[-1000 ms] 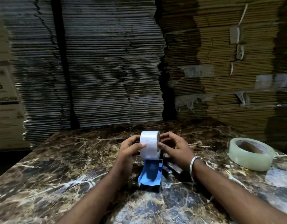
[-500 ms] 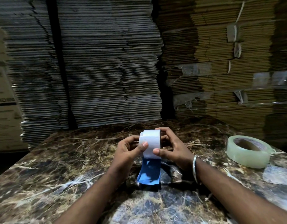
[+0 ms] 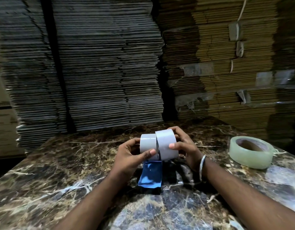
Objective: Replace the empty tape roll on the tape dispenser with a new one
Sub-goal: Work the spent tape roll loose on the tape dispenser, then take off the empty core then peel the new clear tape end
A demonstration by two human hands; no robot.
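At the middle of the marble table (image 3: 43,171), a person's right hand (image 3: 185,146) is gripping the pale empty roll (image 3: 166,145), thumb on its face and fingers curled behind. The left hand (image 3: 128,156) is clasping the dispenser's white hub (image 3: 148,143) just beside it, above the blue tape dispenser (image 3: 150,175). The new clear roll (image 3: 250,151) is lying flat near the right edge.

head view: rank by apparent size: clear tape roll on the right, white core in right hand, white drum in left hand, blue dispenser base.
1. Clear tape roll, largest.
2. Blue dispenser base.
3. White core in the right hand.
4. White drum in the left hand.
Base and core look close, both partly hidden, so their order is unsure.
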